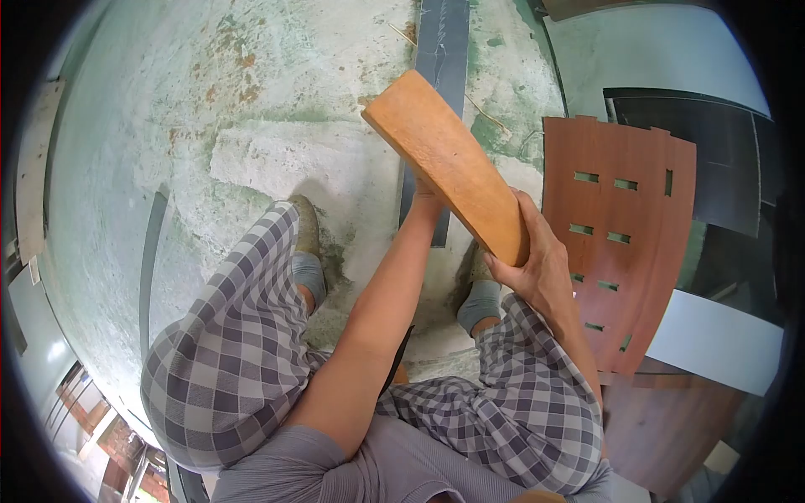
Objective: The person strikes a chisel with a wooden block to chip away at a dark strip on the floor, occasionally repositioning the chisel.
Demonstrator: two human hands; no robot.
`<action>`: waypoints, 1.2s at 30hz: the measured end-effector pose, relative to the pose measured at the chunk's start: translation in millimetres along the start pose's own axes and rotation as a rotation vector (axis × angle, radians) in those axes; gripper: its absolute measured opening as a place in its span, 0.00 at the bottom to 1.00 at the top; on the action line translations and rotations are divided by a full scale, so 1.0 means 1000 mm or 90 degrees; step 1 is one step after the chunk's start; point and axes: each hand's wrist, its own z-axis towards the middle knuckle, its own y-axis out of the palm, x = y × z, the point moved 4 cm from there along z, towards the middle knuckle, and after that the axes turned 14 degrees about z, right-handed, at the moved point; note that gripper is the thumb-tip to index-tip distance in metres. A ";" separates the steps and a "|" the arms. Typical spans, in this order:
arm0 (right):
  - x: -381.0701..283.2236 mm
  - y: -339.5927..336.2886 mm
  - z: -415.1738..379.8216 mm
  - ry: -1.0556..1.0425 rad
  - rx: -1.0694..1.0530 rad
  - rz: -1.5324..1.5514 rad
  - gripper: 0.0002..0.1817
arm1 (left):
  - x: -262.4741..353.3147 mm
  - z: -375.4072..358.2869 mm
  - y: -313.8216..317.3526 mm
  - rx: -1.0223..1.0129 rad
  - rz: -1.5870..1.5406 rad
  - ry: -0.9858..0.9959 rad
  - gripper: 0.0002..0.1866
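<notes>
Rough concrete floor (251,126) fills the view, pale, pitted, stained green and rust. At the right lies a reddish-brown laminated panel (620,243), curved along one edge and pierced by small rectangular slots, its lower end cut off behind the knee. A dark narrow strip (442,50) runs away up the floor. Out front, a thick orange-tan wooden block (449,163), smooth-faced and square-ended, is held in the air above the feet, long axis slanting from lower right up to upper left, far end tipped away. The right hand (537,268) wraps its near end, fingers closed around it. The left hand (423,191) is almost wholly hidden behind the block; its grip can't be made out.
</notes>
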 end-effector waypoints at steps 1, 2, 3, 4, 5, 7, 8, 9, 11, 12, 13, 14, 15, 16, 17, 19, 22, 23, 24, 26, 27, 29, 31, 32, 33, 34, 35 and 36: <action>0.001 0.000 0.001 0.007 0.001 0.009 0.43 | -0.002 0.000 0.000 -0.006 0.008 -0.003 0.12; 0.001 0.000 0.001 0.006 0.001 0.009 0.43 | -0.005 0.000 0.000 -0.013 0.017 -0.006 0.13; 0.001 0.001 0.001 0.004 0.001 0.008 0.43 | -0.007 -0.001 0.001 -0.021 0.025 -0.009 0.13; 0.002 0.001 0.001 0.003 0.002 0.008 0.43 | -0.009 -0.001 0.001 -0.029 0.033 -0.013 0.14; 0.002 0.001 0.001 0.004 0.003 0.008 0.43 | -0.011 -0.002 0.002 -0.038 0.041 -0.018 0.14; 0.003 0.001 -0.001 0.024 0.002 0.033 0.43 | -0.015 -0.003 0.005 -0.054 0.055 -0.027 0.16; 0.003 0.000 -0.002 0.025 0.002 0.033 0.43 | -0.017 -0.003 0.006 -0.062 0.063 -0.032 0.16; 0.003 -0.002 -0.004 0.056 0.016 0.074 0.43 | -0.018 -0.003 0.007 -0.069 0.070 -0.037 0.17; 0.003 -0.005 -0.007 0.087 0.030 0.115 0.43 | -0.021 0.004 0.016 -0.046 -0.036 -0.023 0.17; 0.003 -0.008 -0.008 0.102 0.049 0.131 0.43 | -0.020 0.006 0.019 -0.022 -0.143 -0.009 0.19; 0.004 -0.011 -0.011 0.116 0.068 0.146 0.42 | -0.011 0.009 0.020 -0.022 -0.143 -0.011 0.19; 0.008 -0.012 -0.013 0.116 0.068 0.146 0.42 | -0.011 0.013 0.026 -0.054 -0.202 -0.158 0.16; 0.015 -0.015 -0.016 0.097 0.092 0.147 0.44 | -0.007 0.018 0.033 -0.087 -0.260 -0.305 0.13; 0.021 -0.017 -0.019 0.077 0.117 0.148 0.45 | 0.007 0.030 0.034 -0.068 -0.159 -0.216 0.11; 0.027 -0.018 -0.021 0.074 0.118 0.148 0.45 | 0.009 0.033 0.035 -0.069 -0.160 -0.213 0.11; 0.037 -0.020 -0.026 0.105 0.128 0.166 0.46 | 0.015 0.038 0.037 -0.122 0.041 -0.136 0.12; 0.033 -0.031 -0.034 0.080 0.161 0.255 0.48 | 0.033 0.038 0.040 -0.094 0.199 -0.030 0.14; 0.038 -0.032 -0.038 0.082 0.162 0.254 0.48 | 0.031 0.037 0.042 -0.094 0.198 -0.032 0.14; 0.044 -0.037 -0.044 0.048 0.225 0.263 0.49 | 0.031 0.040 0.046 -0.092 0.206 0.008 0.15; 0.054 -0.041 -0.051 -0.004 0.322 0.298 0.52 | 0.030 0.040 0.051 -0.113 0.230 0.038 0.16; 0.058 -0.039 -0.050 -0.006 0.321 0.298 0.52 | 0.031 0.040 0.054 -0.112 0.230 0.039 0.16; 0.066 -0.036 -0.046 0.044 0.312 0.277 0.51 | 0.034 0.039 0.063 -0.171 0.239 0.084 0.19; 0.068 -0.027 -0.040 0.149 0.230 0.206 0.49 | 0.035 0.038 0.065 -0.180 0.262 0.097 0.19; 0.070 -0.026 -0.041 0.136 0.237 0.217 0.49 | 0.035 0.037 0.066 -0.184 0.279 0.097 0.19; 0.072 -0.026 -0.042 0.124 0.242 0.228 0.49 | 0.035 0.036 0.065 -0.189 0.296 0.095 0.19; 0.072 -0.028 -0.045 0.127 0.241 0.229 0.49 | 0.034 0.037 0.065 -0.195 0.284 0.080 0.19; 0.069 -0.035 -0.048 0.101 0.283 0.249 0.50 | 0.034 0.036 0.066 -0.196 0.283 0.077 0.19; 0.065 -0.042 -0.052 0.073 0.324 0.267 0.50 | 0.036 0.036 0.066 -0.184 0.266 0.071 0.18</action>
